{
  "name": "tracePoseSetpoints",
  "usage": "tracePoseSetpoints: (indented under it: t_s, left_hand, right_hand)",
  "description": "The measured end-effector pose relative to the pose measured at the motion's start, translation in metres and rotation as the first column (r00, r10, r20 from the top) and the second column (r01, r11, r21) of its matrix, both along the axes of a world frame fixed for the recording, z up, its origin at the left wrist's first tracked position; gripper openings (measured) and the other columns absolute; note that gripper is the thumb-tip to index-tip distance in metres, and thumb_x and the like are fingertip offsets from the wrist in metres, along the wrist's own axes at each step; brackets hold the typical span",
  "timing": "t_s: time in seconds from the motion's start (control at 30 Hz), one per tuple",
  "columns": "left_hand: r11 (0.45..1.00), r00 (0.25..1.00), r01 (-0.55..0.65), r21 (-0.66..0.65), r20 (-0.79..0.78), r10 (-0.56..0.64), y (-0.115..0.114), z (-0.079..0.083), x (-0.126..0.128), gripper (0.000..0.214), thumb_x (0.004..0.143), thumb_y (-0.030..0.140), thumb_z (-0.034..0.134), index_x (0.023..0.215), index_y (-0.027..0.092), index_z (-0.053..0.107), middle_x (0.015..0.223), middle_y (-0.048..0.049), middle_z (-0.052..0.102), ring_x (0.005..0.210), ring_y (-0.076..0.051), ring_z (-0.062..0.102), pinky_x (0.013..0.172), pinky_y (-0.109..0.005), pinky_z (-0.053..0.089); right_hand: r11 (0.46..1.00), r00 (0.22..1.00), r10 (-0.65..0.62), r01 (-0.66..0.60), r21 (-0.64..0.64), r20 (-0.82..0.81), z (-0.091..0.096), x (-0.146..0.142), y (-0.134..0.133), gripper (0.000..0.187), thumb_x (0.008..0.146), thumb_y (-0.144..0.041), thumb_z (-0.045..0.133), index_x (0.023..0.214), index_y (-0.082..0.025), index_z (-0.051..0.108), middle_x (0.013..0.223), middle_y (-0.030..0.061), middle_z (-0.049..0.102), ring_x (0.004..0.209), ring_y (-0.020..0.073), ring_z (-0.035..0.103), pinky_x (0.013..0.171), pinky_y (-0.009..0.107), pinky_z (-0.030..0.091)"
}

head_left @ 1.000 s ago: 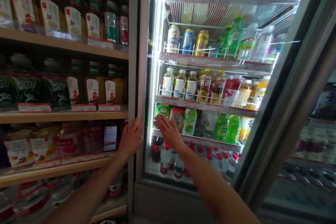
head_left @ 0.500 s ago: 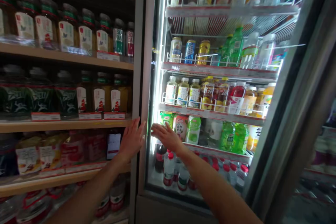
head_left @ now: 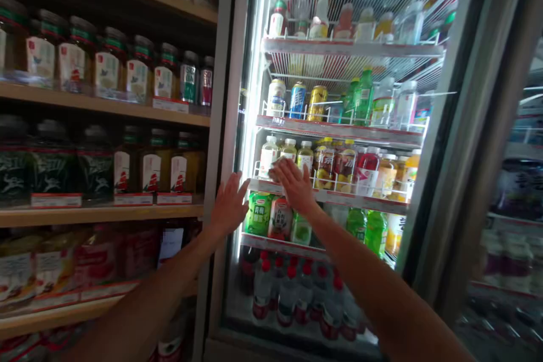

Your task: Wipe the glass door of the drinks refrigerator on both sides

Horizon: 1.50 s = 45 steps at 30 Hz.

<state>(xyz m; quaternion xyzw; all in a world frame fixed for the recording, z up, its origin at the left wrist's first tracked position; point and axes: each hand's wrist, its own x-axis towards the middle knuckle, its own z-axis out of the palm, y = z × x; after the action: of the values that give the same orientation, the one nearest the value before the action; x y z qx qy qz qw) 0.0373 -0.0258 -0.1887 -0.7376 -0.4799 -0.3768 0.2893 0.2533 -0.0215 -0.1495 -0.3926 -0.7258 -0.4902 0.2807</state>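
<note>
My left hand [head_left: 230, 202], with its fingers spread, is at the left frame of a lit drinks cooler [head_left: 244, 141]. Whether it touches the frame I cannot tell. My right hand [head_left: 293, 182] is open and holds nothing I can see. It is stretched out in front of the cooler, over a row of pale-labelled bottles [head_left: 268, 154] and the shelf edge [head_left: 356, 198] below them. Near its wrist are a green drink bottle [head_left: 258, 214] and a red-labelled bottle [head_left: 280, 219]. Whether glass lies between hand and bottles is unclear.
Wooden shelves [head_left: 102, 213] with rows of bottles [head_left: 108, 65] stand on the left. A lit phone-like screen [head_left: 171, 244] shows beside my left forearm. Red-capped bottles [head_left: 288, 297] fill the cooler's bottom. A wide metal upright [head_left: 475, 141] borders it on the right, with more drinks beyond.
My right hand has moved up and right, from the lower bottle row to the row above. My left hand has risen slightly along the cooler frame. The view has tilted and shifted.
</note>
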Motion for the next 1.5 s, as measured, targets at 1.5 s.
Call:
tracePoseSetpoints:
  t_s: [1.5]
  left_hand:
    - [0.991,0.992,0.126,0.034,-0.029,-0.125,0.003,0.011,0.094,0.068,0.084,0.039,0.052,0.141,0.012,0.028,0.151,-0.0152,0.015,0.140,-0.030,0.009,0.109,-0.046,0.025]
  right_hand:
    - [0.916,0.929,-0.279,0.333,0.222,-0.244,-0.003,0.196,-0.084,0.053,0.089,-0.014,0.036,0.142,-0.018,0.031,0.145,0.0113,0.037,0.140,0.0229,0.020,0.111,0.051,0.011]
